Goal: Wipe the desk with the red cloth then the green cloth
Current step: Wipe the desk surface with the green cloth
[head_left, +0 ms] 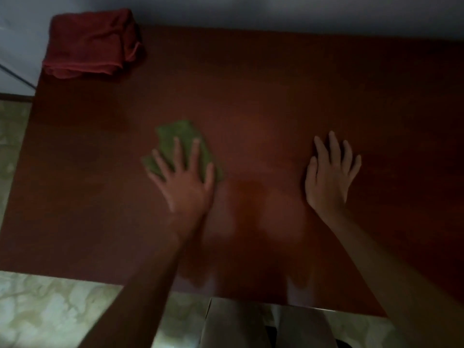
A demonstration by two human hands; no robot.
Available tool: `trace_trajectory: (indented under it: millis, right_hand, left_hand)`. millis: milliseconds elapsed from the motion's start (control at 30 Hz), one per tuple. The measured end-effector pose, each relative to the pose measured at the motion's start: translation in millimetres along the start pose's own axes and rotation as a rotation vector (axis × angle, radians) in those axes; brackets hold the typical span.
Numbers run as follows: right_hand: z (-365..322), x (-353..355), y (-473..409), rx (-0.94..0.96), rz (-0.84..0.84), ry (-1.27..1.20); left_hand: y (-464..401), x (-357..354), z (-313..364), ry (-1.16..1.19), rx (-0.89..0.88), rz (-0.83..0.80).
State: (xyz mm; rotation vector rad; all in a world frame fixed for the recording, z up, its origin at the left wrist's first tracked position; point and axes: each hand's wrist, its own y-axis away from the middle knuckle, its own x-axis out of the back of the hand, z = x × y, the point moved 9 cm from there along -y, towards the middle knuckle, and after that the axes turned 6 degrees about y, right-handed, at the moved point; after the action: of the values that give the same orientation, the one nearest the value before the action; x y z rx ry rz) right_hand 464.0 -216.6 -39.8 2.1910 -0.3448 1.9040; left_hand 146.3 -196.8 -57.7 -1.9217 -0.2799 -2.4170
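Observation:
A dark reddish-brown desk [276,84] fills most of the view. The red cloth [93,43] lies folded at the desk's far left corner, apart from both hands. The green cloth [175,139] lies crumpled left of the desk's middle. My left hand [184,179] presses flat on the green cloth, fingers spread over it; the hand looks blurred. My right hand [331,177] rests palm down on the bare desk to the right, fingers apart, holding nothing.
A pale wall [276,11] runs behind the desk's far edge. Marbled floor tiles [50,310] show to the left and below the near edge. My legs [251,325] stand against the near edge of the desk.

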Motion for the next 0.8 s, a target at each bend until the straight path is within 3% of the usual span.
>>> trace_trajectory:
  millis: [133,233,367,467,667,800]
  right_hand:
    - [29,12,-3,0.126,0.004,-0.216]
    - [86,23,-5,0.115,0.012,-0.138]
    - [176,37,-10,0.055,0.005,-0.03]
    - [242,43,-7,-0.045,-0.047,0.051]
    - [301,44,0,-0.111,-0.057,0.073]
    - [300,44,-1,-0.113,-0.011,0.09]
  left_hand:
    - [74,-37,167,0.035,-0.376,-0.081]
    - [130,-62,269,0.027,-0.631,-0.195]
    - [118,-67,286,0.061,-0.653,-0.169]
    - [63,-50,215,0.007,-0.455,-0.083]
    - [-10,-2,16,0.043,0.272,-0.044]
    - [4,-8,32,0.058,0.369,-0.003]
